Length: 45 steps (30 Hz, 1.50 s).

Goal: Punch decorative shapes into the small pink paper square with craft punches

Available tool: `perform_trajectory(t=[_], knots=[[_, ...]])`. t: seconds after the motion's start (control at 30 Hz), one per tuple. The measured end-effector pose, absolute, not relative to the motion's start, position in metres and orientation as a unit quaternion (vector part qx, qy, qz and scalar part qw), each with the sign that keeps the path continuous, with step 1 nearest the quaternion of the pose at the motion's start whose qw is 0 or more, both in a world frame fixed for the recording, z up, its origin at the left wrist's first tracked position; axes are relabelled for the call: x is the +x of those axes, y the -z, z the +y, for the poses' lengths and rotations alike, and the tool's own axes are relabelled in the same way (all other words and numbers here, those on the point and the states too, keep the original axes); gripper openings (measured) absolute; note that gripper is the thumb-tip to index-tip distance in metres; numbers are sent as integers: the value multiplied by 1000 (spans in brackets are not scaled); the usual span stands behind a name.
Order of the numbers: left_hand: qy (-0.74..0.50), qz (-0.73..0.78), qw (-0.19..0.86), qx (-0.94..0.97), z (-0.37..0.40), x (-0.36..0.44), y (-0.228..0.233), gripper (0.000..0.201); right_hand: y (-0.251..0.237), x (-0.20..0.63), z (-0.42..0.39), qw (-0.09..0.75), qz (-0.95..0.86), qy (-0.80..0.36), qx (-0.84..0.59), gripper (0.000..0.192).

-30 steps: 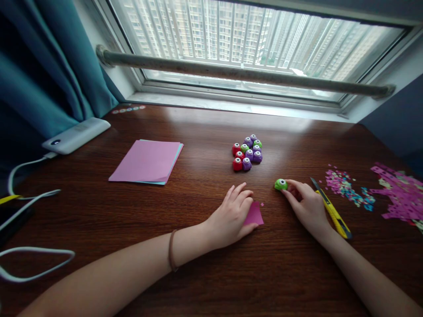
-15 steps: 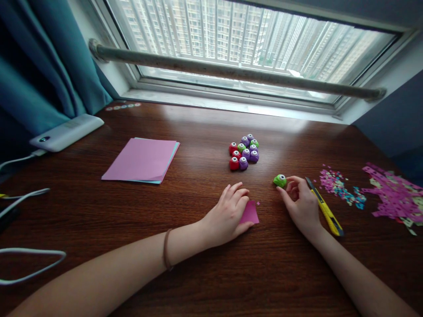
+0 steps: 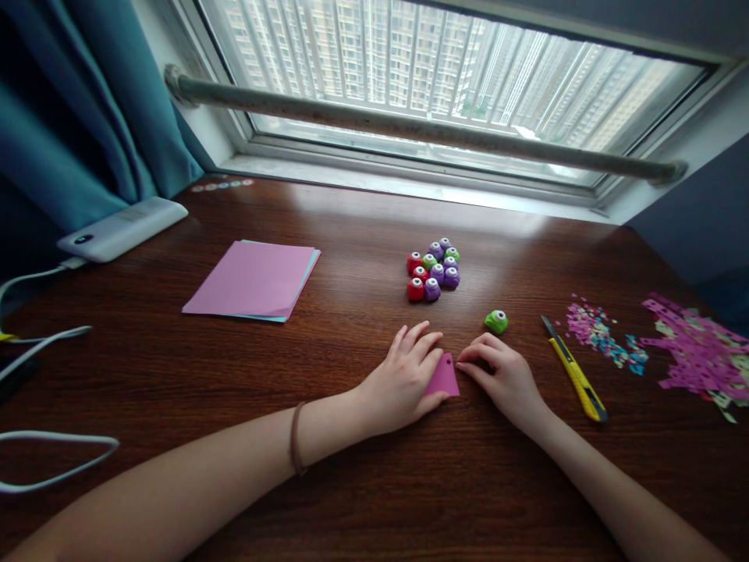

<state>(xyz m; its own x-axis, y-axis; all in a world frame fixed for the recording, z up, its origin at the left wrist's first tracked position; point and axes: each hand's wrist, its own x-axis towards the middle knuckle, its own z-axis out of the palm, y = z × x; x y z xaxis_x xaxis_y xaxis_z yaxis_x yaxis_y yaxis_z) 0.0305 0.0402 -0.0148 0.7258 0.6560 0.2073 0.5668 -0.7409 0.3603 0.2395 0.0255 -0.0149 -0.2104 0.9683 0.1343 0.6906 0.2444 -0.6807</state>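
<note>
My left hand (image 3: pixel 406 380) lies flat on the wooden desk (image 3: pixel 363 476), its fingers pressing down on a small pink piece of paper (image 3: pixel 445 378). My right hand (image 3: pixel 504 378) rests on the desk just right of that paper, fingertips touching its top right corner, holding nothing. A small green craft punch (image 3: pixel 496 320) sits alone on the desk a little beyond my right hand. A yellow utility knife (image 3: pixel 575 377) lies to the right of my right hand.
A cluster of red, purple and green craft punches (image 3: pixel 433 268) stands mid-desk. A stack of pink and blue paper (image 3: pixel 253 279) lies at the left. Punched confetti (image 3: pixel 605 337) and pink paper scraps (image 3: pixel 699 350) cover the right side. A white power bank (image 3: pixel 122 228) and cables (image 3: pixel 40 343) are far left.
My right hand let go of the green punch and moved left and nearer, to the corner of the pink paper. My left hand stayed put.
</note>
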Motion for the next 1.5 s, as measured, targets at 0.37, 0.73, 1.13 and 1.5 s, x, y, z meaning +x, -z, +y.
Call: perform_trajectory(t=[0.37, 0.73, 1.13, 1.5], knots=[[-159, 334, 145, 918, 40, 31, 14, 52, 0, 265, 33, 327, -729, -128, -588, 8], [-173, 328, 149, 917, 41, 29, 15, 51, -25, 389, 39, 272, -534, 182, -780, 16], [-177, 327, 146, 917, 41, 29, 16, 52, -30, 386, 36, 275, -591, 227, -724, 19], [-169, 328, 146, 918, 40, 29, 16, 52, 0, 312, 47, 256, -817, 5, -516, 19]])
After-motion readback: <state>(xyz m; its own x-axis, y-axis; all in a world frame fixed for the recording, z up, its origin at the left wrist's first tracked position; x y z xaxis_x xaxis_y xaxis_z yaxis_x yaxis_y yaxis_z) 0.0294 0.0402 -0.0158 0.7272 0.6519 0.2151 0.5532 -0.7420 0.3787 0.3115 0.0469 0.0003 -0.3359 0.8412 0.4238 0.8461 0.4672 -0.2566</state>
